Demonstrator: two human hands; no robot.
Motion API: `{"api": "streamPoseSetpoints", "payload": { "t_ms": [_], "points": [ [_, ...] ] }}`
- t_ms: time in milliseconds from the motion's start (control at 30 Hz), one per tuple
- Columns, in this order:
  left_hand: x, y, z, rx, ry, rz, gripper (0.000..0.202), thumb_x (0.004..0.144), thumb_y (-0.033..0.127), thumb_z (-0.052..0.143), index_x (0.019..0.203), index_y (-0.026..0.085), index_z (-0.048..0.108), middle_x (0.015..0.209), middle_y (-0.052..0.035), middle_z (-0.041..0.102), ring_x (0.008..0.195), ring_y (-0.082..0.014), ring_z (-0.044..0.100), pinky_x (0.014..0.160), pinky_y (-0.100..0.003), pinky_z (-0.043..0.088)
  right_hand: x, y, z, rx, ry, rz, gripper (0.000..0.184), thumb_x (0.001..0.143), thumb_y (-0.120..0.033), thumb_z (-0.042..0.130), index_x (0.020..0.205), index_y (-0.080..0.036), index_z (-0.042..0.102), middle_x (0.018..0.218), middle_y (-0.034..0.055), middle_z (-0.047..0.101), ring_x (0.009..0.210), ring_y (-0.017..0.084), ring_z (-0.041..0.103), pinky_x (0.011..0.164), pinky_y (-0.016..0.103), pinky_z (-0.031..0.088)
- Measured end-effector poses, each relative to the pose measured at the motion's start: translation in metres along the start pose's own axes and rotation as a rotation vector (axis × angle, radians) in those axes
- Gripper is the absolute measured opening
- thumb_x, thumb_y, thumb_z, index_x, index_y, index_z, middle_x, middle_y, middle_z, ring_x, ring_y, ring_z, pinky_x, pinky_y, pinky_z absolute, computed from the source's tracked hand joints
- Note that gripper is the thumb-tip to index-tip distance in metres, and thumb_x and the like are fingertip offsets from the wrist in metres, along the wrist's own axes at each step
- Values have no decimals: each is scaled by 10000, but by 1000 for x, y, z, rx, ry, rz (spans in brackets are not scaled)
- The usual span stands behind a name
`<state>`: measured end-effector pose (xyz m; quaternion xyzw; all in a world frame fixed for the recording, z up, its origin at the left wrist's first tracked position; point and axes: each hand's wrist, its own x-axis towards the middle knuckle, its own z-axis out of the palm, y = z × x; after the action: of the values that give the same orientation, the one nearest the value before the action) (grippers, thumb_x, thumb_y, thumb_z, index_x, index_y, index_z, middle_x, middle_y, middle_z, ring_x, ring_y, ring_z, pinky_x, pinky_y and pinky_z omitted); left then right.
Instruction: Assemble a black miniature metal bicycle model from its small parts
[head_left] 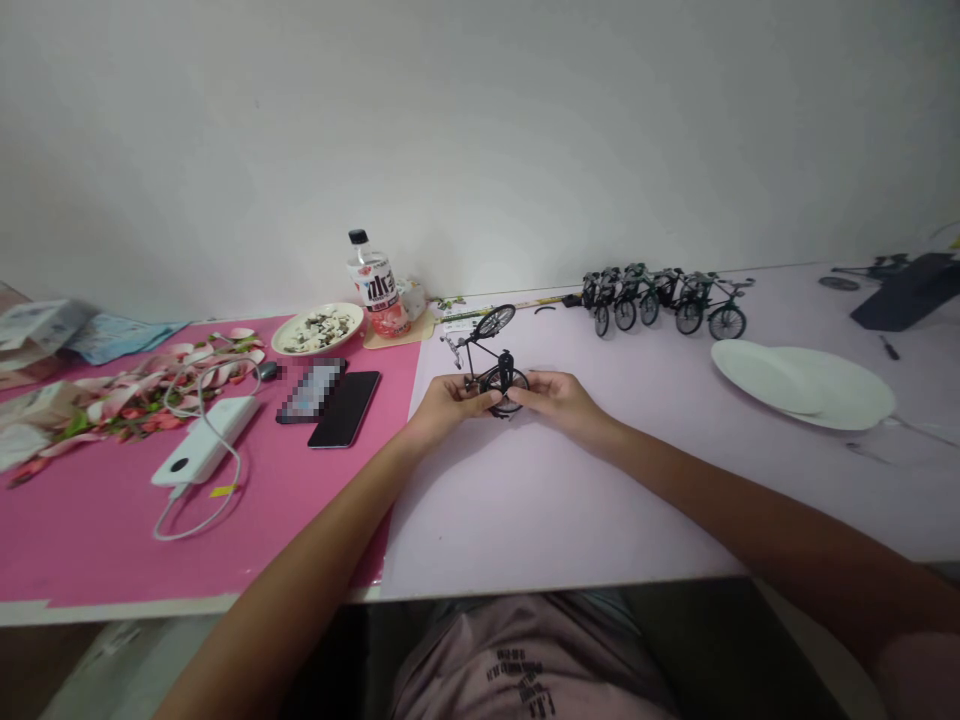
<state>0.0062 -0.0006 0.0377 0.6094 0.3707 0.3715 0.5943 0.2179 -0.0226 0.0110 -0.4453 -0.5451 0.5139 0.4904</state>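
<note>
A black miniature bicycle (484, 355) is tipped up between my hands, one wheel raised at the top and the other low near my fingers. My left hand (446, 405) grips it from the left, thumb against the lower wheel. From the right, my right hand (559, 400) pinches that same wheel, its thumb close to the hub. Both hands are closed on the bicycle just above the pale part of the table. My fingertips behind the wheel are partly hidden.
Several finished-looking miniature bicycles (660, 300) stand at the back right. White plates (847, 385), a dark block (904, 292) and a small screwdriver (890, 347) lie farther right. Leftward are a drink bottle (379, 285), a plate (281, 338) of small pieces, phones (345, 410), a white power bank (206, 440) and artificial petals (157, 385).
</note>
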Motion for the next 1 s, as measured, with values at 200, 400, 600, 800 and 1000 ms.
{"api": "streamPoseSetpoints", "payload": {
  "t_ms": [200, 400, 600, 800, 1000],
  "points": [
    [1, -3, -1, -68, -43, -19, 586, 707, 575, 877, 1071, 125, 782, 1027, -108, 803, 948, -230, 752, 894, -355, 600, 0, -1, 0, 3, 14, -5, 461, 703, -566, 873, 922, -177, 760, 917, 72, 785, 852, 227, 714, 833, 398, 562],
    [1, -3, 0, -55, -25, -29, 576, 664, 507, 925, 1080, 137, 778, 1024, -107, 802, 910, -217, 753, 865, -340, 597, -1, -1, 0, -54, 33, -34, 429, 721, -562, 852, 904, -185, 757, 906, 69, 776, 845, 223, 701, 834, 398, 559],
    [-2, 0, 4, -39, -9, -34, 545, 625, 418, 959, 1047, 126, 777, 962, -101, 807, 849, -201, 751, 823, -315, 597, -1, -1, 0, -166, 58, -103, 366, 765, -540, 802, 855, -191, 739, 871, 49, 749, 831, 211, 654, 828, 393, 528],
    [0, 0, 4, -62, 7, -9, 515, 616, 388, 961, 1022, 127, 783, 936, -84, 802, 814, -190, 743, 803, -310, 594, -3, -5, 1, -238, 49, -111, 329, 789, -511, 774, 878, -197, 733, 888, 36, 746, 752, 176, 619, 740, 350, 496],
    [1, -2, 2, -42, 41, 3, 544, 599, 384, 966, 1042, 130, 780, 906, -76, 795, 797, -193, 736, 809, -332, 596, -4, -11, -3, -278, 22, -104, 380, 836, -572, 731, 955, -211, 748, 947, 39, 758, 745, 179, 626, 700, 333, 505]
  ]
}}
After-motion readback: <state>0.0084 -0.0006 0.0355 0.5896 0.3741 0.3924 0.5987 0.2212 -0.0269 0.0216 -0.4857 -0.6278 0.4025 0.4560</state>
